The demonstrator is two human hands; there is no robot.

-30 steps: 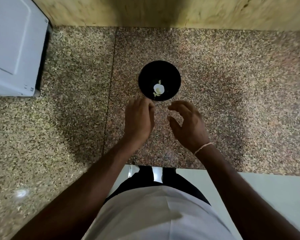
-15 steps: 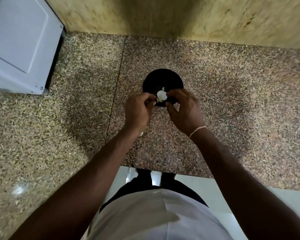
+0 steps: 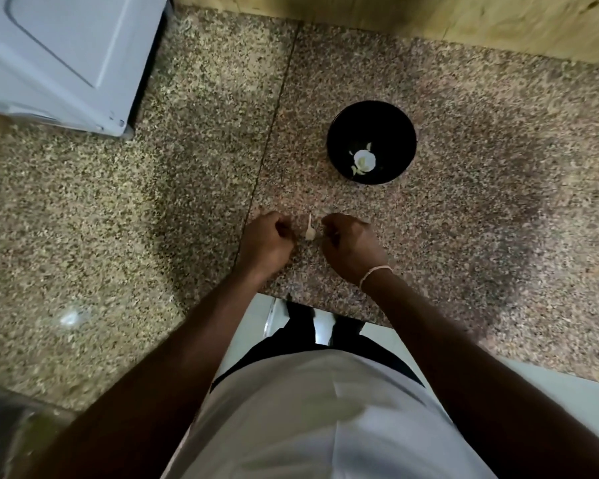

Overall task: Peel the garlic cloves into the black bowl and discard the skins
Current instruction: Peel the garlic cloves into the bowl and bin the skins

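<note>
Flanking one garlic clove [image 3: 310,231], two hands [image 3: 268,242] [image 3: 351,247]; one black bowl [image 3: 339,126].

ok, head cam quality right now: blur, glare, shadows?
Head view: motion blur smears the wall and frame edges; the black bowl stays readable, pale garlic inside it. Glare spot on the granite counter at lower left. Dark shadow around the left hand and right hand. Wide-angle bending at the borders.

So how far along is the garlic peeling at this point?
Early. The black bowl holds one pale garlic piece with bits of skin beside it. The left hand and right hand are curled near the counter's front edge, a pale garlic scrap between them; who grips it is unclear. Skins aren't discarded.
</note>
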